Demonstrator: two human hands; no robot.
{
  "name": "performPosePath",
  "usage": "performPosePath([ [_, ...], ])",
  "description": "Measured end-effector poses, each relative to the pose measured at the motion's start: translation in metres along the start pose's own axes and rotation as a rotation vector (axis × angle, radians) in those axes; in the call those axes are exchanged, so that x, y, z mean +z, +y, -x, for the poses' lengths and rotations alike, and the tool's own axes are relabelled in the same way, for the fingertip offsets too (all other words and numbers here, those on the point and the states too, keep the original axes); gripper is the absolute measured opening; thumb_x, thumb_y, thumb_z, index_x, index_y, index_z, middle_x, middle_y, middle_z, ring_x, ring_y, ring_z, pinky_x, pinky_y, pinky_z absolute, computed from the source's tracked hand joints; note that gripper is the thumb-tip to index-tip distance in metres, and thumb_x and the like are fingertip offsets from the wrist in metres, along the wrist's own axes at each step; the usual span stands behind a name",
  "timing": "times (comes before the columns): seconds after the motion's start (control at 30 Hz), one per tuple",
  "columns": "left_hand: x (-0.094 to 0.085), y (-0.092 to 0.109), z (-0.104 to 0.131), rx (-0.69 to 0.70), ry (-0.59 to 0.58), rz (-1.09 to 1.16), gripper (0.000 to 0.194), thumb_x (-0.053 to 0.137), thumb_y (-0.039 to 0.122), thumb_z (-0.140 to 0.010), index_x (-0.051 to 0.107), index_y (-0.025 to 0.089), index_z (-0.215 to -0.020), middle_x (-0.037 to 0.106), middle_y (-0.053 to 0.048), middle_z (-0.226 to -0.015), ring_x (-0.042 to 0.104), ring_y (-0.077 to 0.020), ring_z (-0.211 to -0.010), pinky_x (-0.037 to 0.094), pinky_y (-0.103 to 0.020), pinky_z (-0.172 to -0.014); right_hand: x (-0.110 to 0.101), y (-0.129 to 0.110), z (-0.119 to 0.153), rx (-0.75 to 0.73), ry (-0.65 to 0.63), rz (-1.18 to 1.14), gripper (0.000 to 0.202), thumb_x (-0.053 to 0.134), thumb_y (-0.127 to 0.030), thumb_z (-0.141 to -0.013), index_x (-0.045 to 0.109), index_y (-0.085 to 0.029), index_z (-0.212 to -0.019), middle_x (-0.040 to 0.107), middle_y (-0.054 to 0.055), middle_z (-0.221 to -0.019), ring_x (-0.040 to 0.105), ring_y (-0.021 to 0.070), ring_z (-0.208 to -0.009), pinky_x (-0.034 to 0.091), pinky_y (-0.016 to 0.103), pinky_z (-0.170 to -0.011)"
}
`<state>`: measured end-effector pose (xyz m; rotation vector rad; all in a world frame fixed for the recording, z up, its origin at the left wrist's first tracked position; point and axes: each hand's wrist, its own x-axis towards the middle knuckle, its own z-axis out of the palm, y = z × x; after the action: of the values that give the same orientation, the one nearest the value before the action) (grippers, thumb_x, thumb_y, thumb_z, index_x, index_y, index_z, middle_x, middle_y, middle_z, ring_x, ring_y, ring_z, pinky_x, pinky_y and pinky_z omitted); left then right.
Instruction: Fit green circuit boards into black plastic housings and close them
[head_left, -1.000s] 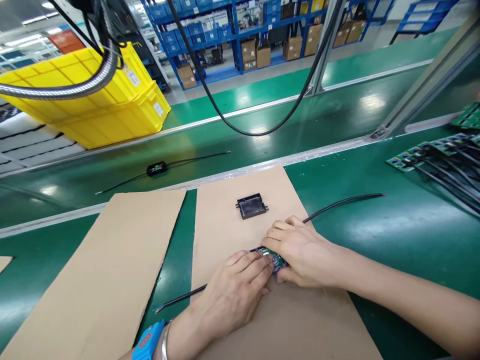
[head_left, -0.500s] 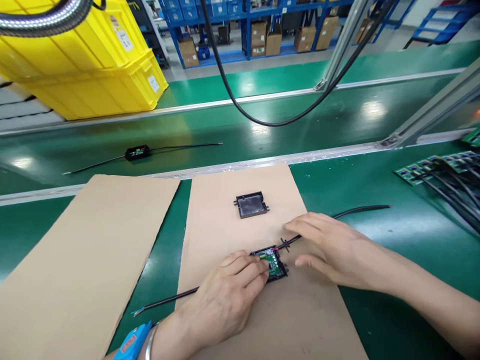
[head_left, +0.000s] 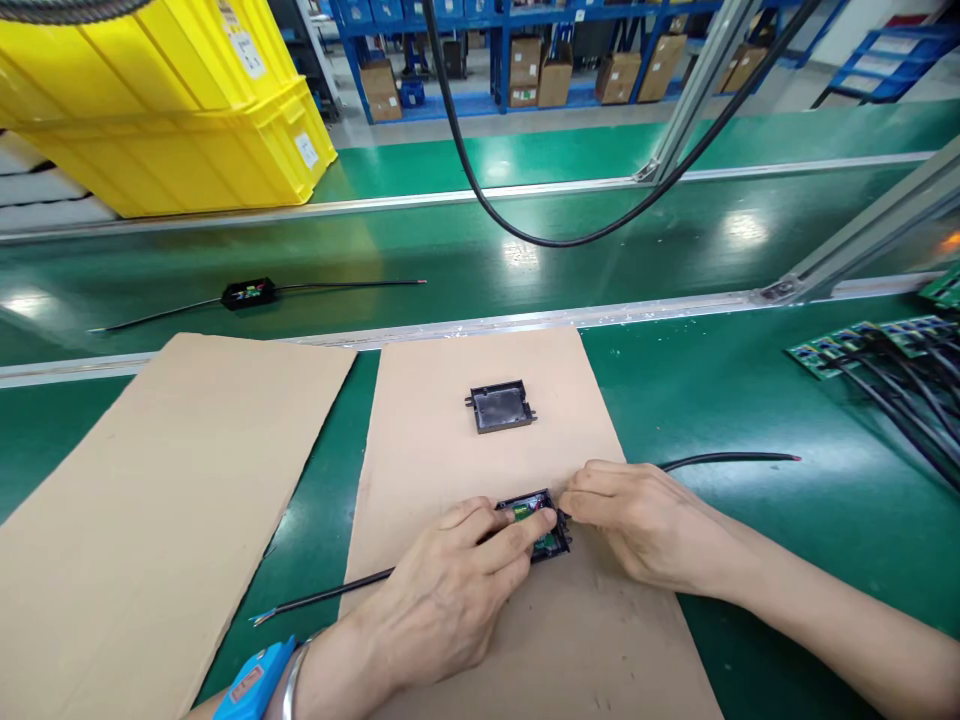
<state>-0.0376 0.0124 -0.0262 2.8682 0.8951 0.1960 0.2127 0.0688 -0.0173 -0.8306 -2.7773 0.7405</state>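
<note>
A black plastic case (head_left: 556, 547) with a green circuit board (head_left: 520, 512) inside lies on a cardboard sheet (head_left: 427, 430). Over it rests my left hand (head_left: 457, 585), fingers closed on the case and the index fingertip pressing near its right end. My right hand (head_left: 645, 522) pinches the black cable (head_left: 731, 458) right where it meets the case; the fingers hide the pinched spot. That cable's red-tipped end extends to the right. Another black cable (head_left: 330, 594), with stripped wire ends, comes out from under my left hand. A second black case half (head_left: 501, 408) lies just beyond.
Another cardboard sheet (head_left: 187, 480) lies to the left. Green circuit boards (head_left: 847, 348) with black cables sit at the right. Past the metal rail (head_left: 480, 328) is a wired case (head_left: 249, 293). Yellow bins (head_left: 225, 160) stand back left, and a black cable (head_left: 555, 241) hangs in front.
My right hand has closed from an open pose and moved left to the cable at the case. The index finger of my left hand has shifted right toward the cable entry.
</note>
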Motion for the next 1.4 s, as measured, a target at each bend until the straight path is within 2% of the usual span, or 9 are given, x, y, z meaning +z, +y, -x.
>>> performPosePath([
  [0.13,-0.004,0.002,-0.002,0.003,-0.015,-0.004,0.038,0.049,0.013,-0.076,0.06,0.011,-0.112,0.05,-0.007,-0.143,0.053,-0.0246,-0.111,0.039,-0.04,-0.104,0.002,-0.005,-0.001,-0.074,0.048,0.223,0.024,0.04,0.0,-0.083,0.057,-0.016,-0.078,0.055,0.003,-0.077,0.043,0.0172,-0.069,0.031,0.032,-0.059],
  [0.3,-0.011,0.007,-0.008,0.019,-0.079,-0.018,0.035,0.052,0.018,-0.078,0.059,0.011,-0.111,0.054,-0.011,-0.138,0.056,-0.0262,-0.108,0.038,-0.043,-0.105,0.006,-0.012,-0.005,-0.178,0.041,0.483,0.013,0.049,-0.007,-0.083,0.06,-0.014,-0.083,0.055,0.005,-0.076,0.044,0.0208,-0.069,0.027,0.035,-0.055],
  [0.5,-0.013,0.01,-0.014,-0.042,-0.082,0.022,0.031,0.052,0.014,-0.073,0.062,0.012,-0.102,0.061,-0.011,-0.126,0.058,-0.0235,-0.092,0.048,-0.038,-0.092,0.019,-0.016,-0.003,-0.14,0.054,0.682,0.012,0.05,-0.01,-0.082,0.061,-0.014,-0.082,0.054,0.008,-0.075,0.044,0.0223,-0.066,0.028,0.036,-0.053],
  [0.67,-0.003,0.013,-0.006,-0.075,-0.009,-0.016,0.04,0.05,0.011,-0.073,0.06,0.01,-0.111,0.054,-0.012,-0.136,0.054,-0.0262,-0.109,0.039,-0.041,-0.106,0.031,-0.009,0.004,-0.054,0.199,0.472,0.018,0.045,-0.008,-0.089,0.062,-0.012,-0.095,0.056,0.007,-0.081,0.047,0.0198,-0.073,0.037,0.034,-0.064],
  [0.8,-0.004,0.017,-0.006,-0.087,-0.065,-0.047,0.04,0.049,0.011,-0.076,0.058,0.01,-0.114,0.05,-0.012,-0.14,0.052,-0.0275,-0.113,0.038,-0.042,-0.107,0.036,-0.002,0.009,-0.145,0.325,0.425,0.027,0.036,-0.009,-0.095,0.063,-0.011,-0.099,0.059,0.008,-0.081,0.047,0.0193,-0.074,0.038,0.033,-0.067],
  [0.97,-0.006,0.015,-0.007,-0.104,-0.083,-0.019,0.038,0.049,0.01,-0.075,0.059,0.011,-0.111,0.054,-0.011,-0.134,0.053,-0.0266,-0.108,0.043,-0.043,-0.103,0.032,-0.002,0.009,-0.213,0.293,0.465,0.031,0.033,-0.005,-0.093,0.064,-0.011,-0.097,0.06,0.009,-0.083,0.046,0.0198,-0.074,0.035,0.034,-0.063],
  [1.1,-0.007,0.014,-0.006,-0.053,-0.055,-0.028,0.039,0.05,0.01,-0.071,0.06,0.01,-0.109,0.049,-0.009,-0.142,0.053,-0.0256,-0.103,0.041,-0.043,-0.104,0.031,-0.005,0.006,-0.183,0.201,0.472,0.024,0.038,-0.007,-0.092,0.062,-0.013,-0.092,0.059,0.007,-0.084,0.044,0.0196,-0.074,0.03,0.035,-0.06],
  [1.2,-0.009,0.015,-0.011,-0.063,-0.059,-0.018,0.034,0.05,0.01,-0.07,0.062,0.01,-0.102,0.054,-0.01,-0.136,0.054,-0.0251,-0.096,0.045,-0.042,-0.099,0.03,-0.009,0.004,-0.171,0.155,0.485,0.021,0.04,-0.008,-0.092,0.06,-0.014,-0.09,0.06,0.008,-0.086,0.043,0.0205,-0.076,0.028,0.035,-0.061],
  [1.4,-0.012,0.014,-0.019,-0.117,-0.033,0.136,0.031,0.052,0.013,-0.073,0.061,0.013,-0.103,0.062,-0.011,-0.122,0.055,-0.0254,-0.097,0.046,-0.042,-0.096,0.032,-0.008,0.008,-0.094,0.172,0.423,0.017,0.046,-0.006,-0.087,0.06,-0.016,-0.086,0.059,0.006,-0.082,0.043,0.0204,-0.075,0.029,0.036,-0.066],
])
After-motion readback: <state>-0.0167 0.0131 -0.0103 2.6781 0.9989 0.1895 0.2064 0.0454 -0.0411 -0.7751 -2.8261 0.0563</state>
